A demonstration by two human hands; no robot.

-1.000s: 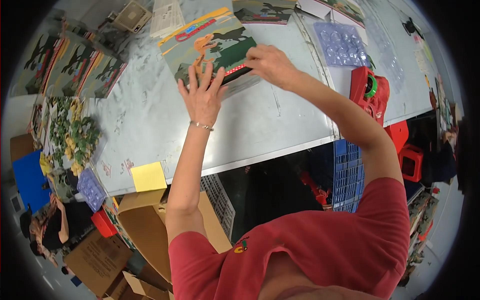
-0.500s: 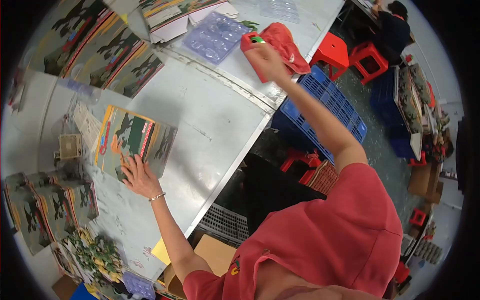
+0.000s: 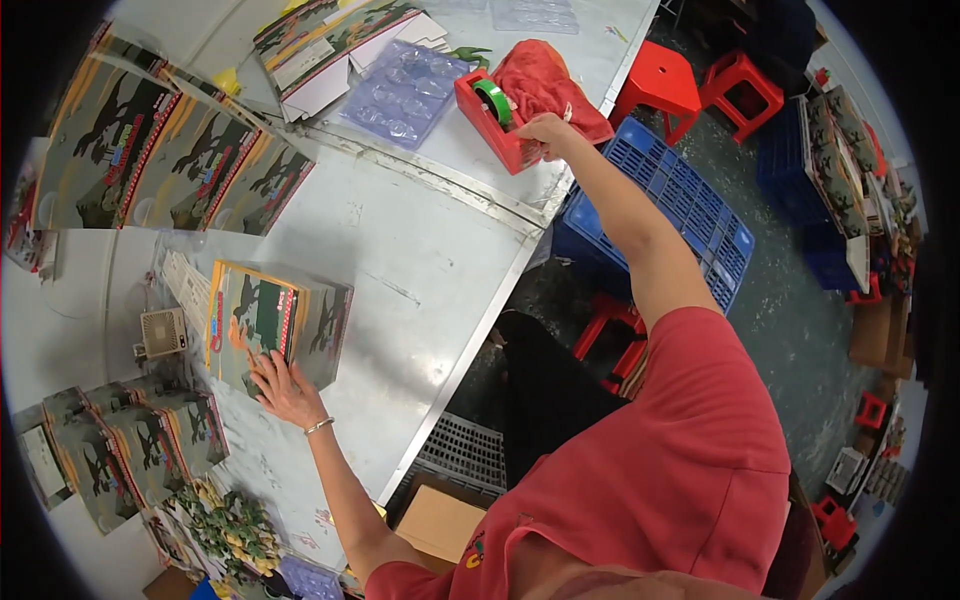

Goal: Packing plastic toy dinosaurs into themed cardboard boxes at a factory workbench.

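My left hand [image 3: 287,390] lies with fingers spread on the near part of a printed box [image 3: 270,325] with dinosaur-like artwork, which rests on the table at left. A bracelet circles that wrist. Far to the right, my right hand [image 3: 545,138] is at the near end of a red tape dispenser [image 3: 492,130], its fingers curled together. Whatever they may pinch is too small to make out. A roll of green tape [image 3: 491,102] sits in the dispenser. Against its right side lies a crumpled red cloth [image 3: 545,80].
Clear plastic trays [image 3: 405,95] lie left of the dispenser, beside flat printed cartons [image 3: 335,45]. Similar boxes stand in a row [image 3: 170,150] at far left and in a group [image 3: 130,440] at near left, by a heap of green and yellow figures [image 3: 230,530]. Blue crates [image 3: 665,200] and red stools [image 3: 660,85] flank the table.
My right hand has moved from over the tape roll to the dispenser's near end, uncovering the green roll. My left hand stays on the box. The whole view has shifted slightly.
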